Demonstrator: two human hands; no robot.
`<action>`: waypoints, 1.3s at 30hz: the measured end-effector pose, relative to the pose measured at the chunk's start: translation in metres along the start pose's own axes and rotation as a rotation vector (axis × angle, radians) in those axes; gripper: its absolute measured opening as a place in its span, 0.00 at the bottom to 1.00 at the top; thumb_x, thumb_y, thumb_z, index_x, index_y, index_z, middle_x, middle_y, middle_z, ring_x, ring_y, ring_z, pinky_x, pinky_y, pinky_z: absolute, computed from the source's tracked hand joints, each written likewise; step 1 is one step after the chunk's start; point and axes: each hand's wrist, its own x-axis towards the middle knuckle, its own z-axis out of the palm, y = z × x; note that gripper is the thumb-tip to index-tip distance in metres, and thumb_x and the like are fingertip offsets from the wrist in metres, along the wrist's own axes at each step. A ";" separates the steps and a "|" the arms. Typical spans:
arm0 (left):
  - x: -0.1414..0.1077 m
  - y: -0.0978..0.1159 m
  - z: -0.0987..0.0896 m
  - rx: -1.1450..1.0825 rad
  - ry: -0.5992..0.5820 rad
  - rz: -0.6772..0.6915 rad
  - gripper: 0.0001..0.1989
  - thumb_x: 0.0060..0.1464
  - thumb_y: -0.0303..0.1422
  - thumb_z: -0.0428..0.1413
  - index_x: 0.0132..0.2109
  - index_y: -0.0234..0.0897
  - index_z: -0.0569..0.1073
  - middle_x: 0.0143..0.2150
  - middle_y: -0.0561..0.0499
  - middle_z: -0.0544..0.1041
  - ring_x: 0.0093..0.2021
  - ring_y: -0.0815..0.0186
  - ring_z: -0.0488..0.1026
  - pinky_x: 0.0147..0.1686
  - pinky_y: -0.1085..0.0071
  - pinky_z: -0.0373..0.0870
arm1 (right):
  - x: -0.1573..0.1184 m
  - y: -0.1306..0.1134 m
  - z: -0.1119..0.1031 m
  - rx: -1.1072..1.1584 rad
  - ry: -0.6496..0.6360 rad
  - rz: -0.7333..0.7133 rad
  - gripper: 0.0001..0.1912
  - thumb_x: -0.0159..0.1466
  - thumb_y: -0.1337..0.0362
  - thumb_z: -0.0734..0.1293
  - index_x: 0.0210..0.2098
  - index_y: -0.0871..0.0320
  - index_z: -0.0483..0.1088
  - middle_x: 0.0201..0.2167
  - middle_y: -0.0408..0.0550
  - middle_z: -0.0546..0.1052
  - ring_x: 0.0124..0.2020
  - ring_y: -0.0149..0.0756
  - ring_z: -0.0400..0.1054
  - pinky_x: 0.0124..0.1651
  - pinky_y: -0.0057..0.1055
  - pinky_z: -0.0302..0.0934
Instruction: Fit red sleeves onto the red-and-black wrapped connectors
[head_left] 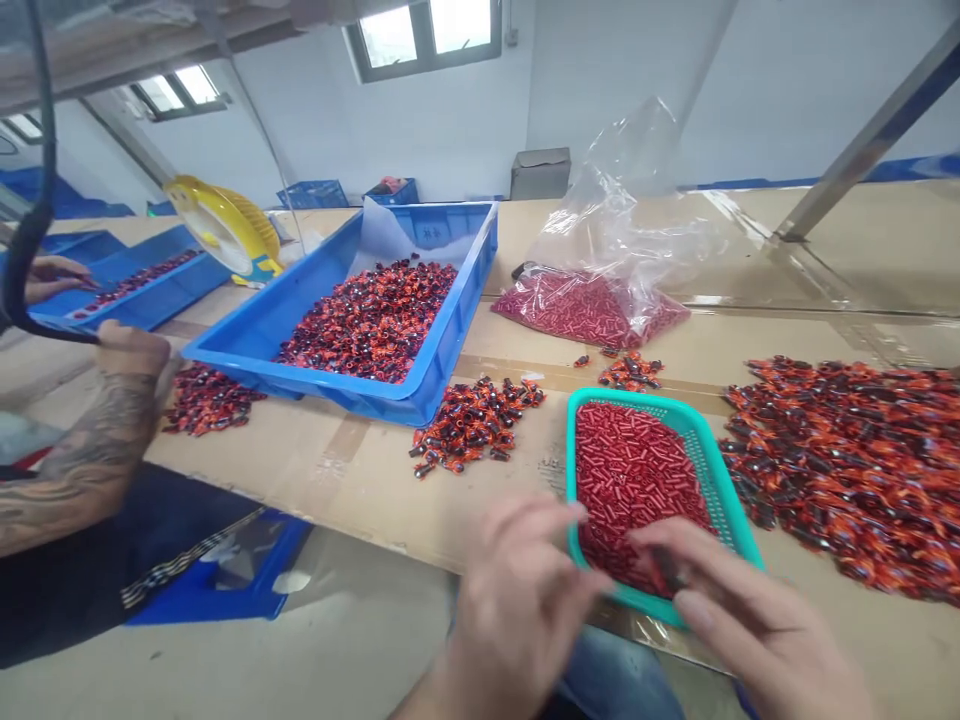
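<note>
Hands: left hand (517, 610) and right hand (757, 610) blurred, fingers half-curled over the basket; cannot tell if either grips anything.
Basket: teal plastic basket (694, 450) of red tubes (630, 480), lower centre-right, on cardboard (360, 500).
Frame right: orange-and-black pieces (847, 470), loose pile.
Upper centre: blue plastic tray (480, 250), more pieces.
Frame left: co-worker's tattooed forearm (90, 450).

The left hand (517, 610) is reaching in from the bottom edge of the view, blurred by motion, its fingers (534, 530) curving forward and slightly spread; the right hand (757, 620) is extending toward it from the lower right, its fingers stretching out long and nearly flat; the two hands are working near each other, not touching; the left forearm (442, 695) is entering from below; any pinch is too blurred to tell.
</note>
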 end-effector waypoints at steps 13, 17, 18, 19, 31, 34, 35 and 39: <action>-0.017 -0.123 -0.045 0.214 0.114 -0.495 0.03 0.59 0.33 0.59 0.40 0.41 0.77 0.40 0.44 0.80 0.44 0.49 0.76 0.53 0.47 0.71 | 0.025 0.072 -0.097 -1.180 0.425 -0.212 0.30 0.74 0.46 0.58 0.55 0.66 0.76 0.40 0.68 0.82 0.39 0.57 0.75 0.40 0.49 0.66; -0.017 -0.098 -0.039 -0.009 0.184 -0.587 0.10 0.61 0.39 0.61 0.46 0.40 0.78 0.44 0.44 0.82 0.46 0.54 0.79 0.52 0.55 0.75 | 0.026 0.052 -0.041 -0.888 0.162 -0.388 0.18 0.76 0.53 0.60 0.55 0.51 0.77 0.44 0.53 0.84 0.44 0.47 0.75 0.47 0.44 0.64; -0.018 -0.090 -0.036 -0.086 0.187 -0.616 0.11 0.62 0.40 0.61 0.47 0.40 0.78 0.45 0.44 0.83 0.46 0.56 0.80 0.50 0.58 0.76 | 0.027 0.048 -0.030 -0.880 0.114 -0.385 0.17 0.76 0.54 0.60 0.54 0.50 0.78 0.43 0.52 0.84 0.44 0.46 0.75 0.47 0.44 0.62; -0.019 -0.083 -0.033 -0.164 0.185 -0.644 0.12 0.63 0.42 0.60 0.48 0.40 0.78 0.46 0.44 0.84 0.45 0.57 0.81 0.49 0.60 0.78 | 0.030 0.046 -0.021 -0.888 0.087 -0.372 0.17 0.76 0.56 0.60 0.53 0.50 0.79 0.43 0.51 0.84 0.44 0.46 0.74 0.48 0.45 0.61; -0.009 -0.042 -0.009 -0.985 0.072 -1.110 0.18 0.44 0.37 0.77 0.40 0.39 0.80 0.39 0.50 0.86 0.42 0.63 0.85 0.43 0.73 0.82 | 0.040 0.024 -0.012 -0.771 0.086 -0.265 0.11 0.74 0.64 0.63 0.44 0.53 0.79 0.41 0.52 0.82 0.45 0.47 0.74 0.48 0.46 0.66; -0.011 -0.033 -0.005 -0.875 0.046 -0.955 0.15 0.49 0.35 0.75 0.37 0.39 0.76 0.40 0.50 0.85 0.43 0.62 0.85 0.45 0.72 0.82 | 0.037 0.011 -0.012 -0.676 0.157 -0.270 0.11 0.74 0.66 0.63 0.45 0.55 0.78 0.40 0.53 0.80 0.45 0.45 0.74 0.48 0.43 0.70; -0.013 -0.030 -0.004 -0.815 0.057 -0.898 0.14 0.51 0.34 0.74 0.37 0.40 0.76 0.40 0.49 0.85 0.44 0.62 0.85 0.45 0.71 0.82 | 0.035 0.006 -0.012 -0.634 0.169 -0.276 0.10 0.74 0.66 0.63 0.45 0.55 0.77 0.39 0.52 0.80 0.44 0.43 0.75 0.47 0.41 0.71; -0.016 -0.017 -0.001 -0.675 0.042 -0.702 0.09 0.57 0.30 0.69 0.37 0.41 0.75 0.44 0.48 0.85 0.48 0.60 0.84 0.48 0.70 0.82 | 0.025 -0.017 -0.005 -0.228 0.136 -0.248 0.09 0.70 0.70 0.65 0.42 0.52 0.76 0.35 0.45 0.80 0.37 0.36 0.76 0.39 0.31 0.72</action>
